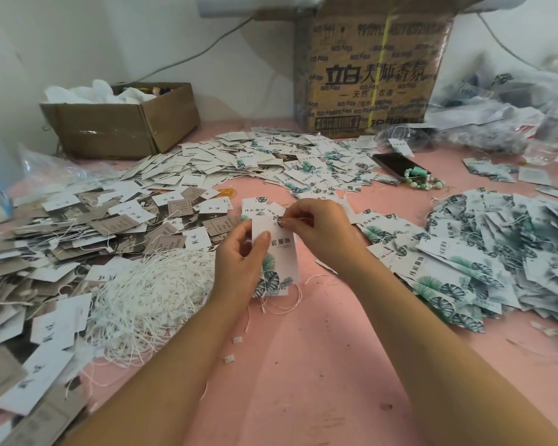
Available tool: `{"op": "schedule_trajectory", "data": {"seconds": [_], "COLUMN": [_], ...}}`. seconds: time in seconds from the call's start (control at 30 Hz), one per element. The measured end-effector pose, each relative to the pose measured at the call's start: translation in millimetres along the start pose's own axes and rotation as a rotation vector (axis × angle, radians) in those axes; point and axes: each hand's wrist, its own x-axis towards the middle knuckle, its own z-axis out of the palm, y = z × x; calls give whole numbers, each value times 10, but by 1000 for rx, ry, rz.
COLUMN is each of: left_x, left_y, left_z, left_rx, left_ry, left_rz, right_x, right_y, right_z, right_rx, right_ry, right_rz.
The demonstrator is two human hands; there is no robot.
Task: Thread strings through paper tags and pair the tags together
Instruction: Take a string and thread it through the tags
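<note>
Leaf-print tag [283, 262] is held upright above the pink table [303, 365], centre of the scene. Left hand [239, 265] grips its left edge, thumb on the printed face. Right hand [318, 233] has its fingertips pinched at the tag's top edge; cannot tell whether a string is between them. Heap of white strings [149, 304] lies near left, and a pile of leaf-print tags [496, 252] lies right.

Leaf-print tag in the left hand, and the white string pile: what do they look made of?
Leaf-print tag: seemingly stiff, matte printed card; unbent in the left hand. White string pile: thin cord, fibre unclear; lies in loose curling loops.
</note>
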Motion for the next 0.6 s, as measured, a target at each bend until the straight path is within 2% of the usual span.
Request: {"op": "schedule_trajectory", "data": {"seconds": [0.2,0.6], "left_x": [-1,-54], "left_y": [-2,81], "left_z": [-1,26], "left_rx": [30,49], "left_ry": [-6,-7], "left_rz": [16,15], "right_x": [-27,-35], "right_y": [-6,-28], "right_z": [34,45], "right_rx": [-123,-172], "right_ry": [-12,-8], "right_rz": [-95,-113]}}
